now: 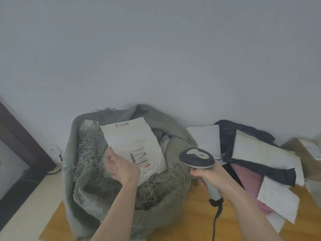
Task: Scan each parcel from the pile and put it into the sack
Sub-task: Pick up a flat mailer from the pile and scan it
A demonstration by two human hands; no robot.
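A white padded parcel (133, 145) with a barcode label faces up over the open mouth of the grey-green woven sack (83, 171). My left hand (121, 167) holds the parcel by its lower left edge, above the sack's frayed rim. My right hand (206, 173) grips the handle of a grey and white barcode scanner (197, 158), whose head sits just right of the parcel. To the right lies the pile: white mailers (264, 150), a black bag (260, 167) and a pink bag (250, 181).
The sack stands against a pale wall on a wooden floor (191, 221). A cardboard box (305, 153) sits at the far right behind the pile. A dark door frame (22, 141) runs down the left. The scanner's black cable (216, 221) hangs toward the bottom edge.
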